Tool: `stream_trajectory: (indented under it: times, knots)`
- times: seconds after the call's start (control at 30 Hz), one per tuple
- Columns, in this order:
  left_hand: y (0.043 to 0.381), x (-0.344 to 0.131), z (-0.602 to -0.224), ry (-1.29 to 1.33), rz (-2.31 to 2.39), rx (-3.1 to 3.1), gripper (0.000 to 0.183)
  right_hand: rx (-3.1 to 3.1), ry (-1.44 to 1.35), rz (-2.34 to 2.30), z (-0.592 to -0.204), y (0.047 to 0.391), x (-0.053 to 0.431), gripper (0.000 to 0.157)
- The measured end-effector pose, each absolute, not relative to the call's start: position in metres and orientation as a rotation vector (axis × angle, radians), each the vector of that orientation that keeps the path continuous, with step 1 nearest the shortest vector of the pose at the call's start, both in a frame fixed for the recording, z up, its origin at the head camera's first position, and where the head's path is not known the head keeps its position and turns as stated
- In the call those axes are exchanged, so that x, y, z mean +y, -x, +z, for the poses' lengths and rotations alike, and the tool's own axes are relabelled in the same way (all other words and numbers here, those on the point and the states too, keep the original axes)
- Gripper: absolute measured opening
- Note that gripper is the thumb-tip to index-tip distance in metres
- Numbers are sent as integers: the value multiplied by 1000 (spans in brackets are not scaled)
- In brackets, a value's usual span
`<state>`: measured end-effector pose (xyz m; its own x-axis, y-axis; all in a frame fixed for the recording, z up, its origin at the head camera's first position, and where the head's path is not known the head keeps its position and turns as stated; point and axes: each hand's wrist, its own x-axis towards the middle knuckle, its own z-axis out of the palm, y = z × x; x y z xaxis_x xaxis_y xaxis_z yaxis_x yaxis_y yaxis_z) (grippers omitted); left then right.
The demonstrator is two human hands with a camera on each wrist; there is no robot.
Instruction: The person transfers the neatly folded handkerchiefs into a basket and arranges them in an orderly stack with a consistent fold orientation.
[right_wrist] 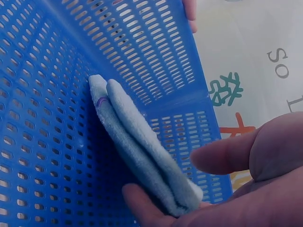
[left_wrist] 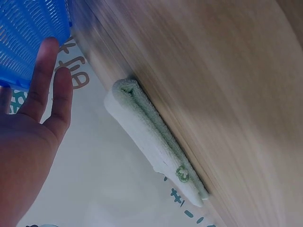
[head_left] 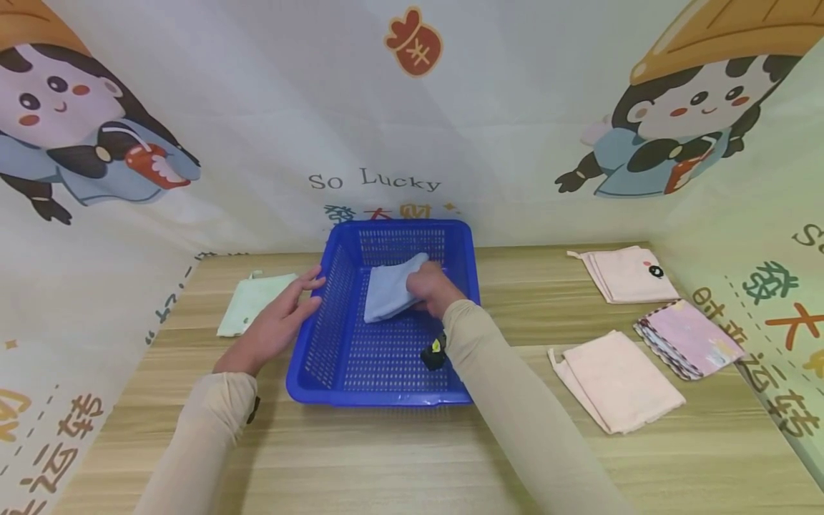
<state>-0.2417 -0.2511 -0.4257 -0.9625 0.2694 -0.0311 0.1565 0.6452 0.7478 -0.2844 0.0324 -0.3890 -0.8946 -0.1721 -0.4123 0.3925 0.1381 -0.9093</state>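
Observation:
A folded light blue towel [head_left: 389, 290] is inside a blue plastic basket [head_left: 380, 398]. My right hand [head_left: 434, 287] holds the towel by its right end, with fingers [right_wrist: 142, 203] under it and the thumb above. The towel's folded layers show in the right wrist view. My left hand [head_left: 280, 325] rests at the basket's left rim with its fingers extended and touching it. Beside that hand, on the left, lies a folded pale green towel [head_left: 257, 304], also seen edge-on in the left wrist view.
To the right of the basket lie a pink towel [head_left: 631, 275] with a small dark motif, a purple patterned towel [head_left: 692, 340] and a plain pale pink towel [head_left: 621, 383], all folded. They sit on a wood-grain table [head_left: 360, 458] backed by a printed white cloth [head_left: 515, 143].

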Motion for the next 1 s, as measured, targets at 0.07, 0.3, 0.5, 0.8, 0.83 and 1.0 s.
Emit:
stream_trajectory:
  times: [0.07, 0.3, 0.5, 0.8, 0.83, 1.0]
  knots:
    - [242, -251, -426, -353, 1218, 2719, 59, 2040, -205, -1765, -389, 284, 33, 68]
    - [242, -249, -425, -354, 1216, 2723, 59, 2193, -163, -1600, -388, 284, 36, 77]
    - [242, -249, -426, -349, 1204, 2732, 60, 2172, -170, -1543, -385, 280, 38, 81]
    - [241, -249, -424, -331, 1189, 2739, 60, 2087, -207, -1563, -378, 277, 40, 85]
    - [241, -249, -424, -332, 1188, 2739, 60, 2082, -206, -1568, -377, 276, 40, 84]
    - [241, -249, -424, -324, 1187, 2745, 60, 2083, -150, -1587, -370, 274, 38, 75]
